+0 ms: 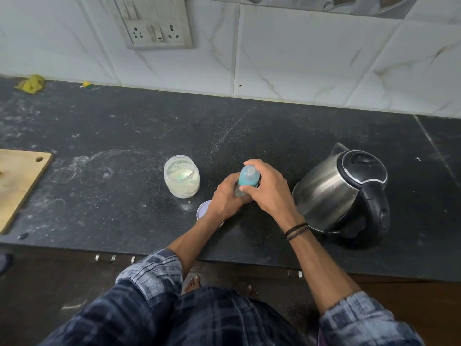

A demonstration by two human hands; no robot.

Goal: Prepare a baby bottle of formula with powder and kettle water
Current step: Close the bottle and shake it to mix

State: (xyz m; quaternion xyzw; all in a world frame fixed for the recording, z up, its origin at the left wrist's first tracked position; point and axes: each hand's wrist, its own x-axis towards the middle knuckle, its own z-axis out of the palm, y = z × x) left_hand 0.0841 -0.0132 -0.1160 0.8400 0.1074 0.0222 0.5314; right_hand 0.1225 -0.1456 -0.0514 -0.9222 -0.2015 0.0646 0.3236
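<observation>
A baby bottle [248, 178] with a blue cap stands upright on the black counter [124, 136]. My left hand [225, 198] wraps around its lower body, which is mostly hidden. My right hand [268, 186] grips the blue top from the right. An open clear jar of pale powder [181, 176] stands just left of the bottle. Its white lid [203, 211] lies flat on the counter, partly under my left wrist. A steel kettle [344, 193] with a black lid and handle sits to the right, close to my right forearm.
A wooden cutting board [17, 186] lies at the left edge. Tiled wall with a socket panel [156, 26] runs behind. Yellow scraps [31, 83] sit at the back left. White powder smears mark the counter between board and jar.
</observation>
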